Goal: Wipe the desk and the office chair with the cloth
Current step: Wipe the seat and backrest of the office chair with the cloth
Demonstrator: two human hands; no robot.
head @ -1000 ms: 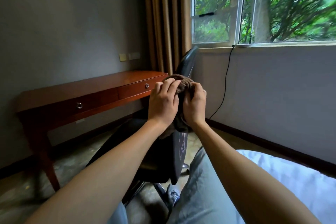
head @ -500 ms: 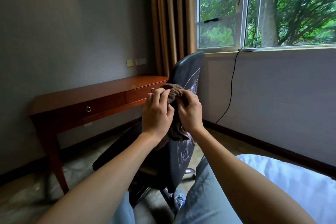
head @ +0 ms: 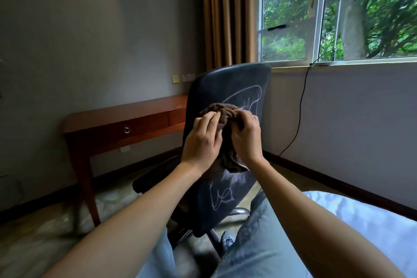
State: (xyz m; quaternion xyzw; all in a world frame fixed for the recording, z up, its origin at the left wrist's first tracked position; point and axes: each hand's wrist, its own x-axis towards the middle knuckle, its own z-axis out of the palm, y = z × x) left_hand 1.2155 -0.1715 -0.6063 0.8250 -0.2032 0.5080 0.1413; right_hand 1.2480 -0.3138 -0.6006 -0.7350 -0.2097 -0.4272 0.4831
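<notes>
Both of my hands are raised in front of me, close together, and each one is clamped on the brown cloth point(head: 222, 112). My left hand point(head: 200, 140) pinches its left side with curled fingers, and my right hand point(head: 244, 137) grips the right side with the fingertips tucked into the folds. The cloth is bunched into a hump between them, with a loose tail hanging below my palms.

Behind the cloth stands the black office chair point(head: 228, 83), its backrest turned toward me and marked with pale scribbled lines. I cannot tell whether the cloth touches the backrest or is just in front of it.

Left of the chair, against the grey wall, is the reddish wooden desk point(head: 117, 116), with a ring pull point(head: 126, 130) on its drawer. A tan curtain point(head: 225, 13) hangs in the corner beside the window point(head: 291, 18), and a black cable point(head: 300, 108) runs from the sill down the wall. My legs in jeans point(head: 255, 244) stretch out below, with a white bed point(head: 372, 228) at my right.
</notes>
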